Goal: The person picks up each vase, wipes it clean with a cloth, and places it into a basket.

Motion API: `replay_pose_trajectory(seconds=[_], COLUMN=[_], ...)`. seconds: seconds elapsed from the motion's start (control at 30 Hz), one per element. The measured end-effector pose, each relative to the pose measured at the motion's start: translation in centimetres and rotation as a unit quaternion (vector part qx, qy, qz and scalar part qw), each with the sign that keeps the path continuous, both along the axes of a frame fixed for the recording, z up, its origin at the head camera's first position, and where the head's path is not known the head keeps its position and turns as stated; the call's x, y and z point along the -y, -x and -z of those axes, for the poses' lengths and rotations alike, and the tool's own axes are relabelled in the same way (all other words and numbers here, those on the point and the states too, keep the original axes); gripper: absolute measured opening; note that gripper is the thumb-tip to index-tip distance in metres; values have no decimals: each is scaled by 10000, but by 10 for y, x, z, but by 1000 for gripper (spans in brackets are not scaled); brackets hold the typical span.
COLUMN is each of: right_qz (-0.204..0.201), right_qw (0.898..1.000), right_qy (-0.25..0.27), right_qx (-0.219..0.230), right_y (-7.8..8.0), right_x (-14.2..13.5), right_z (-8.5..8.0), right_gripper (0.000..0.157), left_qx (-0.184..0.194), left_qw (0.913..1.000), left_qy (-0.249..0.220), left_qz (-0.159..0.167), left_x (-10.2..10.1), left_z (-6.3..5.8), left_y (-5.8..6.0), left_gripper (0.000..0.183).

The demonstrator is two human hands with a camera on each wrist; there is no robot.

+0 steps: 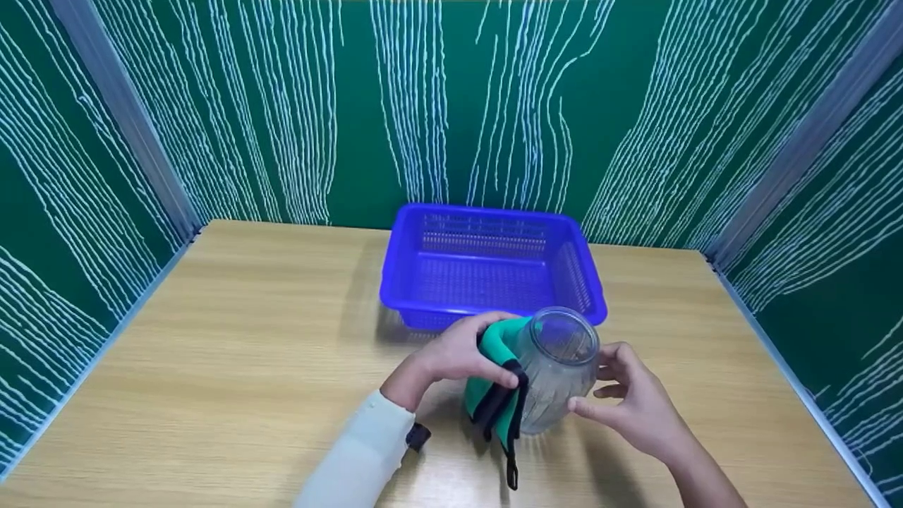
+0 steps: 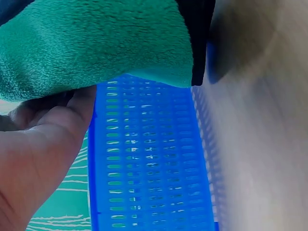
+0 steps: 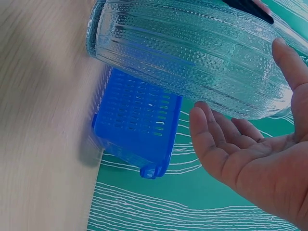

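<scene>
Left hand (image 1: 460, 351) grips fluffy cloth (image 1: 498, 341) against ribbed glass jar (image 1: 557, 388).
Right hand (image 1: 640, 402) curves beside it, thumb and fingers apart.

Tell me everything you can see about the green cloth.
The green cloth looks soft and fuzzy, with black edging and a black loop dangling from its lower end. It hangs folded, held in the left grip. It appears to lie against the glass jar, in front of the blue basket. Whether it touches the table is unclear.
</scene>
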State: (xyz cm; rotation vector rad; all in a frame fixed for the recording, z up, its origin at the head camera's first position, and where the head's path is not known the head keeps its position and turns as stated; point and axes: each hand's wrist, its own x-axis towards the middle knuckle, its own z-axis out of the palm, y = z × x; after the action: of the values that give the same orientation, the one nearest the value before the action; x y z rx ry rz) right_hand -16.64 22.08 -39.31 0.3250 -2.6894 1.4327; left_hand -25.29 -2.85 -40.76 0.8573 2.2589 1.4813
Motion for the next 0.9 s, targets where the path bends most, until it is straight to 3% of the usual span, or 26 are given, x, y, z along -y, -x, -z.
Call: replay_pose_trajectory(seconds=[0.27,0.57,0.9], right_qz=[-112,4,250], right_qw=[9998,9993,9994], right_qy=[-13,-250,33], right_qx=[-148,-260,-246], right_y=[-1,-1,1], right_x=[1,3,7], right_z=[2,4,8], right_gripper=[62,71,85], left_qx=[106,-24,-47], left_qw=[9999,9999,9999], left_qy=[11,61,87], left_qz=[8,149,56], left_x=[-2,-8,-10], left_z=[-12,-27,-33], left_y=[2,4,-1], left_gripper=[73,73,73])
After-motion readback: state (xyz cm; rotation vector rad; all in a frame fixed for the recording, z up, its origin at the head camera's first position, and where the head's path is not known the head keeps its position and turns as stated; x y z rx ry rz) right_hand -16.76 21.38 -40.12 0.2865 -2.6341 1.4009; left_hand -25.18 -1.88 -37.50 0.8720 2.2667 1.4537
